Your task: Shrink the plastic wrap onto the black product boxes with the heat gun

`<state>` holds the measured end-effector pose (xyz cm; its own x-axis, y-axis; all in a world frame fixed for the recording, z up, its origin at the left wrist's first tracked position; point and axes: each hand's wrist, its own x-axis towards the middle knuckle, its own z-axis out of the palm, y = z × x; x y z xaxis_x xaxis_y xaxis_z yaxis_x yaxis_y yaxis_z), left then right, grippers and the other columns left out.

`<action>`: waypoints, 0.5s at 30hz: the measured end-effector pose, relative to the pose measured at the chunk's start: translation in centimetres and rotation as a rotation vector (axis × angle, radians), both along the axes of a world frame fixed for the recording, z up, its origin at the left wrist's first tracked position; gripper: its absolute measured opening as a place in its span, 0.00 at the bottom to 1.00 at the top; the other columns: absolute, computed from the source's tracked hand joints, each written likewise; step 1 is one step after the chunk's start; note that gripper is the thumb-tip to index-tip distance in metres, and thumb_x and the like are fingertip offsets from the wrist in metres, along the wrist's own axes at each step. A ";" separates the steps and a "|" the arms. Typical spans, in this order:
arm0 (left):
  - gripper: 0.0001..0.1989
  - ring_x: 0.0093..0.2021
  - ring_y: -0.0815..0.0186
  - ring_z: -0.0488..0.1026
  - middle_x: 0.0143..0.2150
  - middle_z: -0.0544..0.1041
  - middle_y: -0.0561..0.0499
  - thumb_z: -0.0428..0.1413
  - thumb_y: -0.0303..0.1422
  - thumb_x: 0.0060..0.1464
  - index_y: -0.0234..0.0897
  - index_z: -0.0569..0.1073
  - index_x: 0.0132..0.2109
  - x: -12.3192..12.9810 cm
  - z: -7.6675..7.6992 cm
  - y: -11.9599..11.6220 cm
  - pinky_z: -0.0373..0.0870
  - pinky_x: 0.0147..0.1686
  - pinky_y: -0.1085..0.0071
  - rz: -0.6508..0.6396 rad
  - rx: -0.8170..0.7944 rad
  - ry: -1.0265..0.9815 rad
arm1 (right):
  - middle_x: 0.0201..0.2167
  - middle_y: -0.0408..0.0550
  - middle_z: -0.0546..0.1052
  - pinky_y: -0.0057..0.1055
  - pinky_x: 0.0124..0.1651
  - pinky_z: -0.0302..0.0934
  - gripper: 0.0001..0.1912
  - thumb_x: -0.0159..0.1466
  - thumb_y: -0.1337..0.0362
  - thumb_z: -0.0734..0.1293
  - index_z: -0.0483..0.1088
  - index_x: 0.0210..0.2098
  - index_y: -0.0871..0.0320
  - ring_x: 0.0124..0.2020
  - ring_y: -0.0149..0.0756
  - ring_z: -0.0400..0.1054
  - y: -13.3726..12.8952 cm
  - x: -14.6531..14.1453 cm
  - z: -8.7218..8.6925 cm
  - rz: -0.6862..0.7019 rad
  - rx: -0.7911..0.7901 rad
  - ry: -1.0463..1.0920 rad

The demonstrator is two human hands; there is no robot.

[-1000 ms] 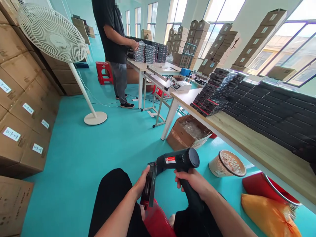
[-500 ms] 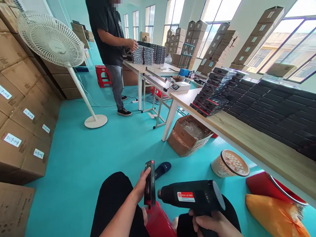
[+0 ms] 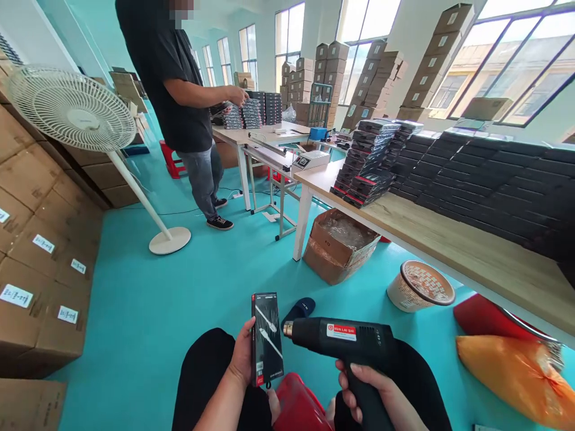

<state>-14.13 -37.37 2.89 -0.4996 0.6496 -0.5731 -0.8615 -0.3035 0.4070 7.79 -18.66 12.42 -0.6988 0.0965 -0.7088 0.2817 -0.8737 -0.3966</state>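
My left hand (image 3: 242, 353) grips a tall, narrow black product box (image 3: 267, 339) upright, its glossy front facing me and printed with white lines. My right hand (image 3: 363, 389) is wrapped around the handle of a black heat gun (image 3: 345, 335) with a red-and-white label. The gun lies level, and its metal nozzle points left, almost touching the box's right edge. Below my hands are my black-clad knees (image 3: 211, 371) and a red stool or seat (image 3: 299, 407). A dark blue slipper (image 3: 299, 311) lies on the floor just behind the box.
A long wooden table (image 3: 449, 239) at right holds rows and stacks of black boxes. Below it are an open carton (image 3: 336, 251), a round basket (image 3: 420, 282) and an orange bag (image 3: 516, 377). Stacked cartons line the left. A white fan (image 3: 72, 108) stands ahead. A co-worker (image 3: 179, 102) handles stacks at a far table.
The box has turned its front toward me. The heat gun has swung from tilted to level, with its nozzle at the box's edge. The co-worker's hands have shifted at the stacks.
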 end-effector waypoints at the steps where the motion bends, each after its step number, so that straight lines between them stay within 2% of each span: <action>1: 0.23 0.28 0.56 0.79 0.29 0.82 0.41 0.56 0.46 0.58 0.28 0.79 0.43 0.1 -0.1 0.0 0.74 0.31 0.63 -0.038 -0.010 -0.006 | 0.23 0.46 0.76 0.23 0.24 0.62 0.17 0.56 0.57 0.77 0.79 0.37 0.65 0.21 0.27 0.65 0.2 -0.6 -0.1 -0.005 0.000 -0.003; 3: 0.24 0.28 0.55 0.79 0.29 0.82 0.40 0.56 0.49 0.57 0.27 0.80 0.40 0.2 -0.1 0.0 0.73 0.29 0.64 -0.118 -0.022 -0.023 | 0.23 0.46 0.76 0.23 0.24 0.63 0.16 0.58 0.58 0.75 0.78 0.37 0.66 0.21 0.27 0.65 0.5 -1.7 0.1 -0.026 0.017 -0.008; 7: 0.29 0.27 0.55 0.79 0.29 0.82 0.36 0.55 0.52 0.58 0.24 0.80 0.37 0.1 0.2 0.6 0.74 0.30 0.63 -0.210 -0.063 -0.046 | 0.25 0.46 0.78 0.23 0.24 0.63 0.18 0.54 0.60 0.77 0.77 0.39 0.66 0.23 0.28 0.68 0.2 -3.4 2.1 -0.081 0.159 0.060; 9: 0.28 0.27 0.54 0.79 0.28 0.82 0.37 0.54 0.51 0.59 0.24 0.80 0.37 0.1 0.2 0.8 0.74 0.31 0.63 -0.200 -0.069 -0.055 | 0.25 0.46 0.78 0.24 0.23 0.61 0.19 0.53 0.59 0.76 0.76 0.39 0.65 0.22 0.30 0.68 -0.2 -3.3 2.9 0.028 0.242 0.121; 12: 0.23 0.29 0.53 0.80 0.27 0.82 0.41 0.53 0.47 0.61 0.28 0.80 0.41 0.4 0.3 0.7 0.75 0.30 0.62 -0.106 -0.058 -0.051 | 0.22 0.46 0.77 0.28 0.24 0.60 0.15 0.51 0.62 0.75 0.76 0.36 0.63 0.22 0.34 0.70 -0.7 -2.0 3.3 0.335 0.385 0.149; 14: 0.23 0.32 0.50 0.81 0.28 0.82 0.42 0.55 0.47 0.60 0.29 0.80 0.43 0.6 0.5 0.2 0.76 0.29 0.61 -0.014 -0.092 -0.048 | 0.25 0.47 0.79 0.31 0.30 0.65 0.12 0.51 0.64 0.76 0.76 0.34 0.60 0.28 0.39 0.73 -0.5 -1.4 3.4 0.432 0.534 0.118; 15: 0.23 0.34 0.49 0.81 0.30 0.82 0.41 0.56 0.48 0.59 0.30 0.79 0.43 0.4 0.7 0.0 0.76 0.28 0.61 0.030 -0.122 -0.053 | 0.29 0.47 0.81 0.32 0.33 0.68 0.11 0.52 0.63 0.77 0.77 0.34 0.57 0.33 0.41 0.74 0.0 -1.6 3.5 0.428 0.600 0.116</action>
